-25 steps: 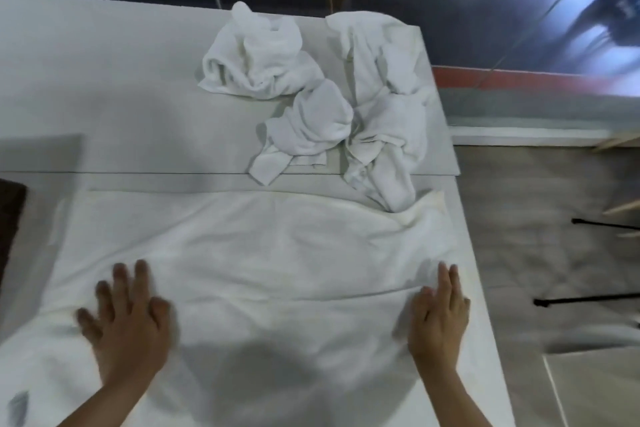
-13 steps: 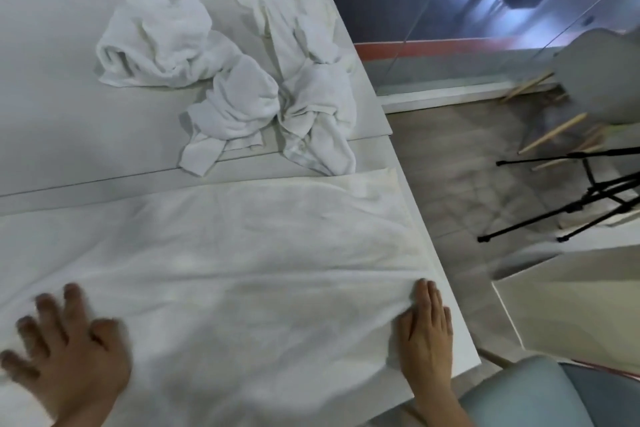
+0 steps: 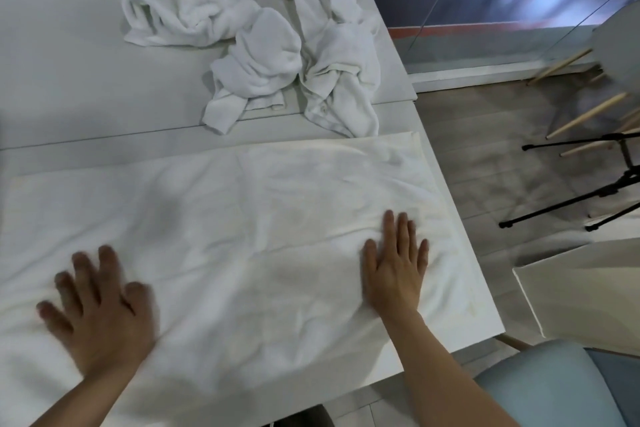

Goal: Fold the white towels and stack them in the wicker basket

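A large white towel point(image 3: 249, 218) lies spread flat across the near part of the white table point(image 3: 69, 87). My left hand point(image 3: 100, 312) presses flat on its near left part, fingers spread and blurred by motion. My right hand point(image 3: 394, 263) lies flat on the towel's right part, fingers straight and close together. Behind the spread towel, three crumpled white towels sit in a heap: one at the back left point(image 3: 180, 3), a small one in the middle point(image 3: 256, 66), and a long one on the right point(image 3: 339, 55). No wicker basket is in view.
The table's right edge point(image 3: 460, 229) runs just beyond my right hand. A light blue chair seat point(image 3: 547, 388) is at the lower right, beside a white board point(image 3: 588, 291). Black tripod legs point(image 3: 581, 198) and a grey chair with wooden legs point(image 3: 599, 87) stand on the floor.
My right hand has slid inward and further up onto the towel. My left hand has moved right along the near part. The towel lies flatter, and the view has shifted.
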`<state>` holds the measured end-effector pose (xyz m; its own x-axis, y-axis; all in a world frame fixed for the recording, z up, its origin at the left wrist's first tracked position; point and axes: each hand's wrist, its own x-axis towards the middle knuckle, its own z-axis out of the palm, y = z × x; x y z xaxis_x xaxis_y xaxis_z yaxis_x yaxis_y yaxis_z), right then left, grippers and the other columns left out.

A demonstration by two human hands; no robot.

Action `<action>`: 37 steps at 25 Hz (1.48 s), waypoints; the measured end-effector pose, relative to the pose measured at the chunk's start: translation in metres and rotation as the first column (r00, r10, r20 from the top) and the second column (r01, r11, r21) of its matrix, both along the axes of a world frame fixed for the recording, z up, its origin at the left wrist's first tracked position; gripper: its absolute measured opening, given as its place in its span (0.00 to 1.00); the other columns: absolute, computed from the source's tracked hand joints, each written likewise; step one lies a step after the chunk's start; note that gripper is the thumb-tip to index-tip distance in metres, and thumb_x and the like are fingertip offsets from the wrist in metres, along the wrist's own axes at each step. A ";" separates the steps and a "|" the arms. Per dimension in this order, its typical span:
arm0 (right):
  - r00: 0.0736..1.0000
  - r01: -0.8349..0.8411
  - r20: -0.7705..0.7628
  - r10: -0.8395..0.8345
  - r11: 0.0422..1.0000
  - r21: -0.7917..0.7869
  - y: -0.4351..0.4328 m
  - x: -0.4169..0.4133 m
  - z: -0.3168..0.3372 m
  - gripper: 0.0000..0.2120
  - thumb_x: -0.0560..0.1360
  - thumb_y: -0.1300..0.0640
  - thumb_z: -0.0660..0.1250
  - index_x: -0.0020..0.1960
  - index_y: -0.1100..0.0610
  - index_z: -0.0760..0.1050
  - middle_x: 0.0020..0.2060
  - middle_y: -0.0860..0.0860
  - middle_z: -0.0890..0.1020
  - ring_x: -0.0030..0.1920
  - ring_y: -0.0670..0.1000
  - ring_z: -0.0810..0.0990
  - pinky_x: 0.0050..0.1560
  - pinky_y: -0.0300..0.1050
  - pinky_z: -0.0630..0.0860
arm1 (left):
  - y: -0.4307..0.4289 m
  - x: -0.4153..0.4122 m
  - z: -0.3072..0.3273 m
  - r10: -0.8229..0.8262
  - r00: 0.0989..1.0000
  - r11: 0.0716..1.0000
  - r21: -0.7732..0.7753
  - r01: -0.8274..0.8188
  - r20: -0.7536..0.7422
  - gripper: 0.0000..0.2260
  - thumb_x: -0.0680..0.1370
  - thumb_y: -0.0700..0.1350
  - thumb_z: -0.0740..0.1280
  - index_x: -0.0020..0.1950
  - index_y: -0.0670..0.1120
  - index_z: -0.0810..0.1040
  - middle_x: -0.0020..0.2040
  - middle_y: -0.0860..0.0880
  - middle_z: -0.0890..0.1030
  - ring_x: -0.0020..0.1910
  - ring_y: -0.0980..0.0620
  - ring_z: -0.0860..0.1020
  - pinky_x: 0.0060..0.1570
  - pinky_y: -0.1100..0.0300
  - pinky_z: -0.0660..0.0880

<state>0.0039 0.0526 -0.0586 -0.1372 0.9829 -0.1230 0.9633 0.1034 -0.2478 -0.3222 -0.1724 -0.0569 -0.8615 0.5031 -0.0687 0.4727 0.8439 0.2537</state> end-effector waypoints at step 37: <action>0.901 -0.370 -0.270 0.339 0.926 -0.072 0.227 0.051 0.030 0.20 0.79 0.55 0.64 0.70 0.53 0.70 0.61 0.56 0.72 0.55 0.58 0.76 0.58 0.57 0.75 | 0.169 0.432 0.028 -0.781 0.624 0.625 0.074 0.777 0.041 0.26 0.62 0.53 0.74 0.60 0.54 0.77 0.60 0.49 0.74 0.54 0.46 0.78 0.54 0.50 0.76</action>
